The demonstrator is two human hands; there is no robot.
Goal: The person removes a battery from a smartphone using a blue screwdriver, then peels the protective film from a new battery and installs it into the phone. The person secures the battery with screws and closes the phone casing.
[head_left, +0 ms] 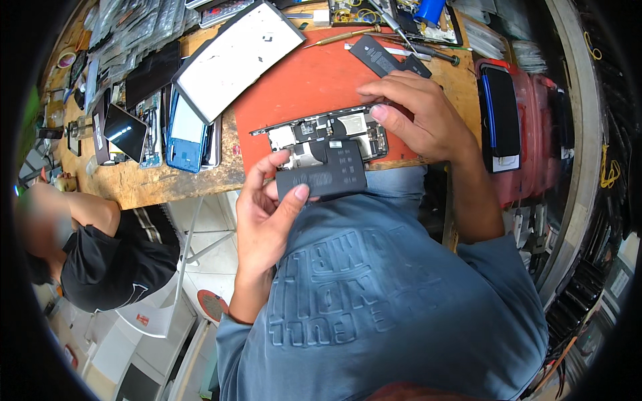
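A wooden bench (144, 190) is running across the upper half of the view. To its left, a co-worker (114, 267) in a black shirt is sitting close to the edge. A red mat (287, 80) is covering the middle of the bench top. A white panel with a dark border (237, 57) is lying aslant, overlapping the mat's upper left. The right hand (428, 120) is hovering about the right end of the open phone, loosely curled, thumb and forefinger parted, holding nothing that shows; contact between thumb and phone: cannot tell. The left hand (264, 220) is pinching the black battery by its left end, thumb on top, fingers behind. The open phone (328, 125) is lying near the mat's front edge, inner parts facing up. The black battery (328, 177), L-shaped, is covering part of the phone's near side. A second battery (374, 57) is lying beyond the right hand's fingers. A thin gold screwdriver (344, 37) is resting just beside it.
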